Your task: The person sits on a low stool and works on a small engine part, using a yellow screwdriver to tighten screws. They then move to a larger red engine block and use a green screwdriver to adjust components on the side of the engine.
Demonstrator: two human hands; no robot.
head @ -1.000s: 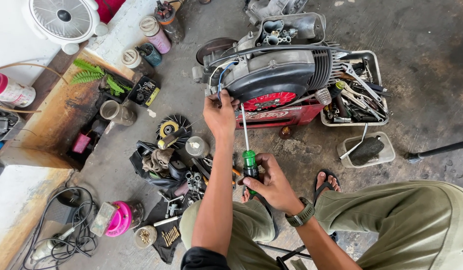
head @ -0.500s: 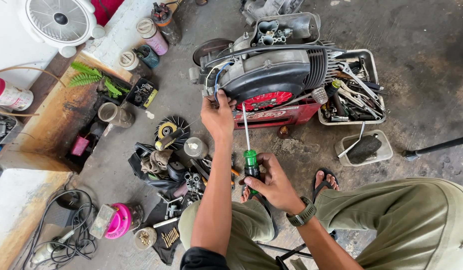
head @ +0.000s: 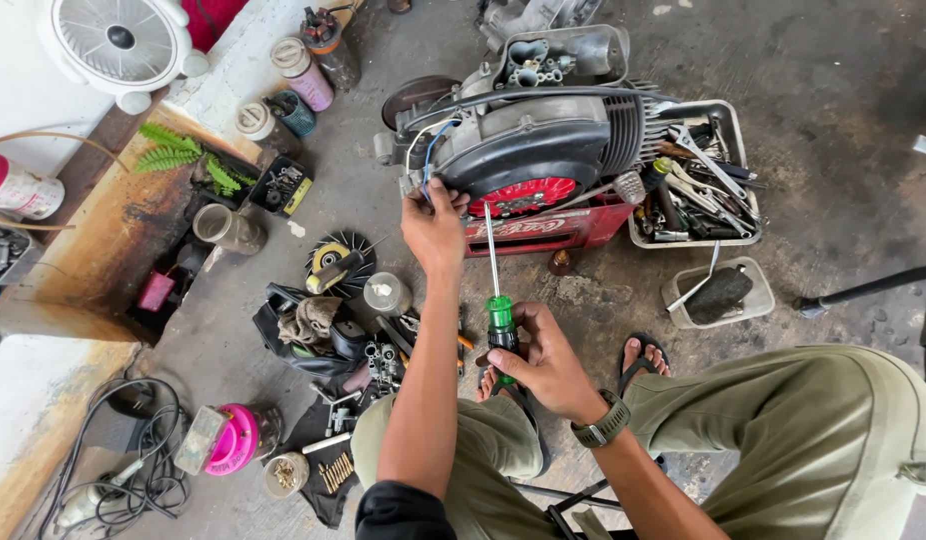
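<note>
A small engine (head: 543, 140) with a dark shroud and a red fan behind it sits on a red crate (head: 553, 228) on the concrete floor. My left hand (head: 435, 222) grips the engine's left edge, by the wires. My right hand (head: 543, 360) holds a long screwdriver (head: 495, 290) by its green and black handle. Its thin shaft points up at the lower edge of the shroud, near the red fan.
A grey tray of wrenches and tools (head: 743, 140) stands right of the engine, with a smaller tray (head: 758, 300) holding a dark lump below it. Loose parts, a fan wheel (head: 341, 262), cans (head: 303, 70), a pink container (head: 233, 440) and cables (head: 133, 480) lie at left. A white fan (head: 118, 40) stands top left.
The view has shifted slightly. Both hands stay where they were, the left on the engine and the right on the screwdriver.
</note>
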